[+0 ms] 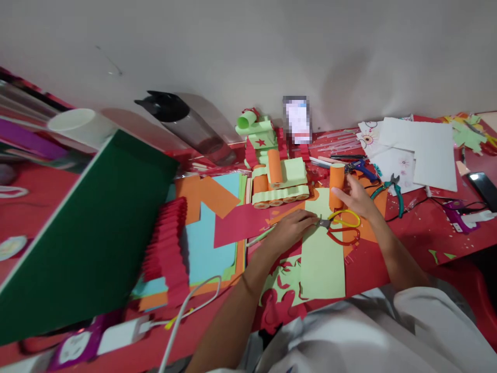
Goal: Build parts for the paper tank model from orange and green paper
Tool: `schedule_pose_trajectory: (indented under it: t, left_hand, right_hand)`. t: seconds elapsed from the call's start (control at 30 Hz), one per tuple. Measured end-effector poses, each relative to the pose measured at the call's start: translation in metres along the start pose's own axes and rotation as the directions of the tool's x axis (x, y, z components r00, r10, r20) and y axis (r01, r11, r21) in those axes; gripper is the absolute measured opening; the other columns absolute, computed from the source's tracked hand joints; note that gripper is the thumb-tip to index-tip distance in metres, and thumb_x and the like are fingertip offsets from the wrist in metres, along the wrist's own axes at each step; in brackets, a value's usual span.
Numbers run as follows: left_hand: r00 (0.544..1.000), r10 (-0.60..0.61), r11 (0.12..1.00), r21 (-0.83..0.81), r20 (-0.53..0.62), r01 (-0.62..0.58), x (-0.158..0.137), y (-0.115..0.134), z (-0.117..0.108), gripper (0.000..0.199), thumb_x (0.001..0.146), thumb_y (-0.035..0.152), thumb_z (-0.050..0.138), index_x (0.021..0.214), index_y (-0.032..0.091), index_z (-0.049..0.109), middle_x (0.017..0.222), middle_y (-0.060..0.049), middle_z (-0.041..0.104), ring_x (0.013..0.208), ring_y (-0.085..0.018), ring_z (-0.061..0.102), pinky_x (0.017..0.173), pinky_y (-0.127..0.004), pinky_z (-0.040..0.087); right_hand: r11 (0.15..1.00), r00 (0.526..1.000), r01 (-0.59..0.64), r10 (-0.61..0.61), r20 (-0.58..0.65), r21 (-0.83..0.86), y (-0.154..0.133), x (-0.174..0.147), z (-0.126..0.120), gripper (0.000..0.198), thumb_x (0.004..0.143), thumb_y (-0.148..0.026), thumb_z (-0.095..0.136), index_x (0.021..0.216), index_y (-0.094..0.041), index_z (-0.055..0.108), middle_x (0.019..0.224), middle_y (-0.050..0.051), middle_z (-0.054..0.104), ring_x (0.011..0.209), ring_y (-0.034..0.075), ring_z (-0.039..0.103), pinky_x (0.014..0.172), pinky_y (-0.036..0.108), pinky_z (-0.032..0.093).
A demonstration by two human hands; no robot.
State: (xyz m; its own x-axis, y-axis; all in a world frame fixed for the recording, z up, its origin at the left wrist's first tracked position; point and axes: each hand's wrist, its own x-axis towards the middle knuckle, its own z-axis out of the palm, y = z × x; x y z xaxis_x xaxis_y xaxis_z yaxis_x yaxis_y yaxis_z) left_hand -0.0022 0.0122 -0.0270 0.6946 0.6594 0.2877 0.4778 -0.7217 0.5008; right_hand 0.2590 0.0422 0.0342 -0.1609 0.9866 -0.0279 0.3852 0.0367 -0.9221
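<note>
My right hand [356,196] grips an orange paper tube [336,185] standing upright, its thumb across the front. My left hand [298,228] lies with its fingers stretched over a long light green paper strip [323,264], the fingertips by the blades of the scissors [341,225]. These scissors have one yellow and one red handle loop and lie on the strip. Behind my left hand stands a light green and orange paper model [289,173] with a tread-like base. A second light green model [261,135] bearing a red star is farther back.
Teal pliers [394,192] and a blue-handled tool [363,168] lie to the right, near white sheets [435,150]. Coloured paper [212,235] and folded red paper [171,238] are at left, beside a green board [97,233]. A bottle [190,127] and a phone [298,120] are at the back.
</note>
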Motion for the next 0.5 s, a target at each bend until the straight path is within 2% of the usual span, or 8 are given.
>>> schedule_pose_trajectory:
  t: [0.1, 0.2, 0.27, 0.33, 0.4, 0.5]
  left_hand:
    - [0.998, 0.055, 0.998, -0.010, 0.019, -0.055, 0.004, 0.006, 0.007, 0.030, 0.107, 0.020, 0.048, 0.123, 0.022, 0.072, 0.122, -0.013, 0.075, 0.111, -0.024, 0.073, 0.092, -0.038, 0.062]
    - [0.998, 0.062, 0.998, -0.020, 0.020, -0.061, 0.005, 0.010, 0.002, 0.030, 0.108, 0.026, 0.049, 0.129, 0.021, 0.069, 0.127, -0.013, 0.075, 0.116, -0.024, 0.072, 0.097, -0.039, 0.060]
    - [0.999, -0.036, 0.999, 0.009, -0.017, 0.036, 0.003, 0.007, -0.009, 0.029, 0.108, 0.031, 0.050, 0.129, 0.021, 0.068, 0.126, -0.013, 0.074, 0.117, -0.026, 0.070, 0.099, -0.041, 0.058]
    - [0.978, -0.195, 0.977, 0.074, -0.079, 0.200, 0.000, 0.001, -0.020, 0.028, 0.107, 0.033, 0.051, 0.123, 0.020, 0.070, 0.121, -0.014, 0.074, 0.114, -0.028, 0.069, 0.098, -0.044, 0.057]
    - [0.944, -0.307, 0.939, 0.120, -0.120, 0.321, -0.004, -0.007, -0.028, 0.026, 0.104, 0.035, 0.056, 0.119, 0.019, 0.071, 0.117, -0.015, 0.074, 0.111, -0.030, 0.069, 0.095, -0.046, 0.056]
    - [0.911, -0.391, 0.905, 0.124, -0.130, 0.406, -0.008, -0.016, -0.030, 0.023, 0.098, 0.035, 0.066, 0.113, 0.018, 0.069, 0.111, -0.013, 0.074, 0.106, -0.030, 0.068, 0.089, -0.043, 0.055]
  right_hand:
    - [0.999, 0.999, -0.018, 0.017, 0.034, 0.032, -0.002, -0.001, 0.008, 0.052, 0.092, -0.053, 0.065, 0.133, -0.022, 0.054, 0.118, 0.011, 0.073, 0.103, 0.026, 0.072, 0.086, 0.036, 0.060]
    - [0.998, 0.999, 0.039, -0.040, 0.009, 0.058, -0.001, -0.002, 0.012, 0.054, 0.092, -0.050, 0.065, 0.136, -0.021, 0.050, 0.121, 0.011, 0.071, 0.105, 0.025, 0.071, 0.088, 0.035, 0.059]
    - [0.996, 0.998, 0.061, -0.061, 0.004, 0.072, 0.001, -0.001, 0.012, 0.053, 0.093, -0.051, 0.064, 0.136, -0.022, 0.050, 0.123, 0.011, 0.070, 0.107, 0.025, 0.071, 0.090, 0.035, 0.059]
    - [0.993, 0.998, 0.048, -0.051, 0.029, 0.105, 0.002, -0.001, 0.011, 0.053, 0.093, -0.053, 0.064, 0.134, -0.022, 0.051, 0.124, 0.011, 0.070, 0.108, 0.026, 0.071, 0.091, 0.037, 0.060]
    - [0.987, 0.993, 0.027, -0.045, 0.109, 0.158, 0.002, -0.001, 0.012, 0.052, 0.091, -0.054, 0.067, 0.130, -0.022, 0.053, 0.125, 0.011, 0.070, 0.110, 0.027, 0.071, 0.094, 0.040, 0.061]
    - [0.983, 0.965, 0.001, -0.050, 0.259, 0.184, -0.001, -0.004, 0.014, 0.050, 0.089, -0.052, 0.071, 0.127, -0.021, 0.057, 0.129, 0.012, 0.070, 0.113, 0.028, 0.071, 0.096, 0.043, 0.061]
